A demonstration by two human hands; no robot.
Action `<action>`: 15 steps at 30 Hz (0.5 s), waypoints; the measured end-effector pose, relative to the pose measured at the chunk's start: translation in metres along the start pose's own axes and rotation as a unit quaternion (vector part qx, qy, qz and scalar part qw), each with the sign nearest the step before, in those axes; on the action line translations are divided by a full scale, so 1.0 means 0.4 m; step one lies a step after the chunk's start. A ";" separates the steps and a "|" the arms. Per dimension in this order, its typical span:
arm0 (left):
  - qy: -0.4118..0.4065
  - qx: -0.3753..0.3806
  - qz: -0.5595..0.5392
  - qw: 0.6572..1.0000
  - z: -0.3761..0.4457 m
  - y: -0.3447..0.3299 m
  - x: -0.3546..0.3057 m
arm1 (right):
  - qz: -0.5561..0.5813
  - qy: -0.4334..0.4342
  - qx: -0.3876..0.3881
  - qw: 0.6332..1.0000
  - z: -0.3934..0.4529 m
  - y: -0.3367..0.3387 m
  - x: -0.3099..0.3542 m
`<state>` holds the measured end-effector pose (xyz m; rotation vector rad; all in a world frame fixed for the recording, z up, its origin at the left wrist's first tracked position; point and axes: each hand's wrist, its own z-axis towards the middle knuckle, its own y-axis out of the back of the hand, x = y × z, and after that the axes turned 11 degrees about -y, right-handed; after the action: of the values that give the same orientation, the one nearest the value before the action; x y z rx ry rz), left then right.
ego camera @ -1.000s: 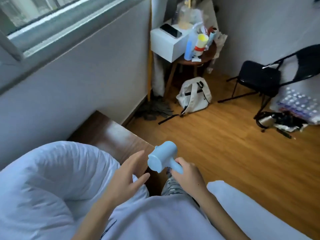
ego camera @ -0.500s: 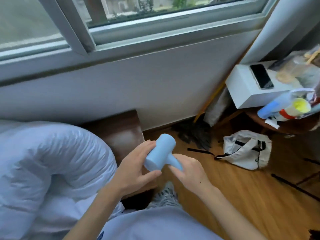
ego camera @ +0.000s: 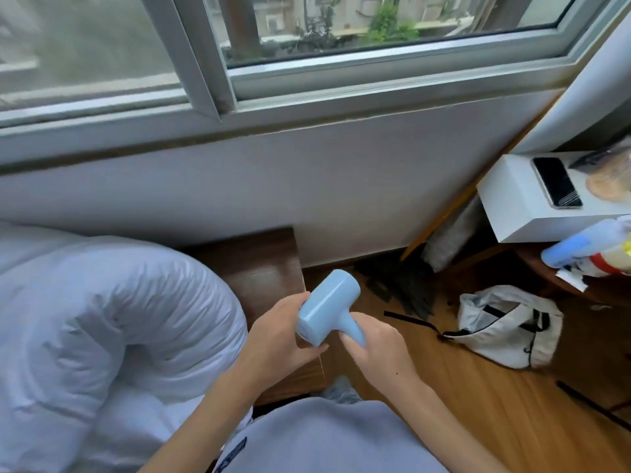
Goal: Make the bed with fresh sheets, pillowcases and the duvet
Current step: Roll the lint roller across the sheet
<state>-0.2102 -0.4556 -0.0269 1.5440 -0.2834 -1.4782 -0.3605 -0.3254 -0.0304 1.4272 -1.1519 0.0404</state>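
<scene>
Blue handheld device is gripped by both hands: left hand wraps its barrel, right hand clasps the handle. White duvet lies bunched on the bed at left, beside the wooden bed frame.

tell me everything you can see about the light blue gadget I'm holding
The light blue gadget looks like smooth matte plastic: a rounded barrel head on a short handle. It is held above the wooden bed frame, tilted. The left hand cups the head; the right hand grips the handle.
</scene>
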 end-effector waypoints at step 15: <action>0.079 -0.082 -0.239 0.964 -0.008 0.068 0.095 | 0.254 -0.164 0.170 0.938 0.061 -0.038 0.188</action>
<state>-0.1865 -0.4958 -0.0322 1.6526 0.3231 -1.6778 -0.3273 -0.3922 -0.0008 1.4267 -1.8433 0.3939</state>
